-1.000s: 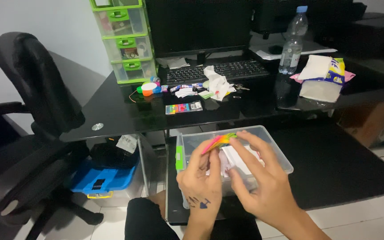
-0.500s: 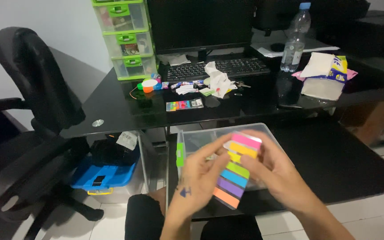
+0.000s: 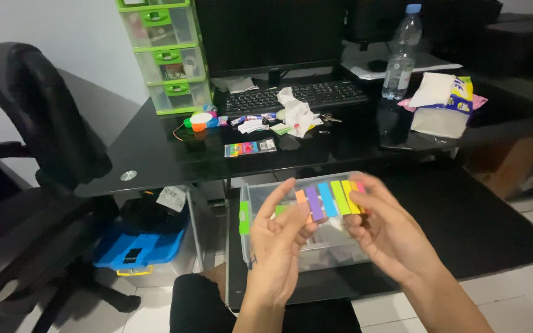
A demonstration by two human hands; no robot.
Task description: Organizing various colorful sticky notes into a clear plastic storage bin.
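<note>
A card of coloured sticky flags (image 3: 329, 198), with orange, purple, blue, green, yellow and pink strips, is held flat between both hands. My left hand (image 3: 277, 246) pinches its left end with fingers raised. My right hand (image 3: 390, 231) grips its right end. Right behind the hands stands a clear plastic box (image 3: 260, 198) with a green latch, with papers inside.
A black glass desk (image 3: 155, 154) carries a second flag pack (image 3: 251, 148), crumpled paper (image 3: 296, 112), a keyboard (image 3: 294, 95), a monitor, a water bottle (image 3: 397, 55), a tissue pack (image 3: 442, 105) and green drawers (image 3: 165, 55). A black office chair (image 3: 38, 123) stands left, with a blue box (image 3: 134, 250) under the desk.
The flag card came out of the box edge-on, was turned upright facing me, and now lies level between both hands.
</note>
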